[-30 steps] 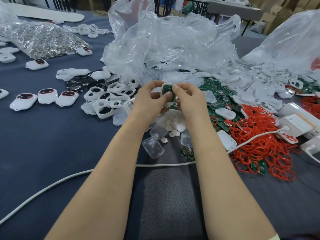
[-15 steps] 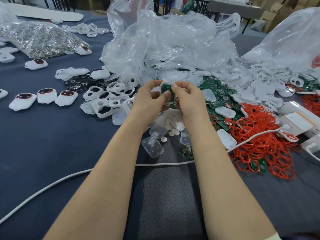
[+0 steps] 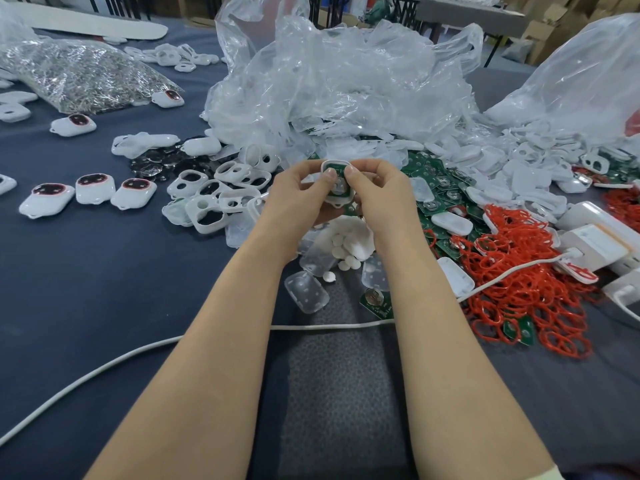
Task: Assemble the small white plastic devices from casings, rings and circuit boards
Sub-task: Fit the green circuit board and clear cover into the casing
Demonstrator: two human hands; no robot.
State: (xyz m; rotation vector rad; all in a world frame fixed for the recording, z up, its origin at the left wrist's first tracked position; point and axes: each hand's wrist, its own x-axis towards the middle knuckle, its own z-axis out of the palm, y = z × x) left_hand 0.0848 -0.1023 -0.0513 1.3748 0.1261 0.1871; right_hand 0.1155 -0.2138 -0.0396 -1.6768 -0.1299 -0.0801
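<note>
Pinching a white casing (image 3: pixel 334 164) with a green circuit board (image 3: pixel 339 188) inside, the left hand (image 3: pixel 298 199) and right hand (image 3: pixel 381 197) hold it over the heaps, while a few finished devices (image 3: pixel 95 188) lie done and many red rings (image 3: pixel 519 271) wait.

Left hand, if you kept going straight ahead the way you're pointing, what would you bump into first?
Probably the crumpled clear plastic bag just beyond the left hand, which holds the little white device together with the right hand. Depth is hard to judge.
</note>
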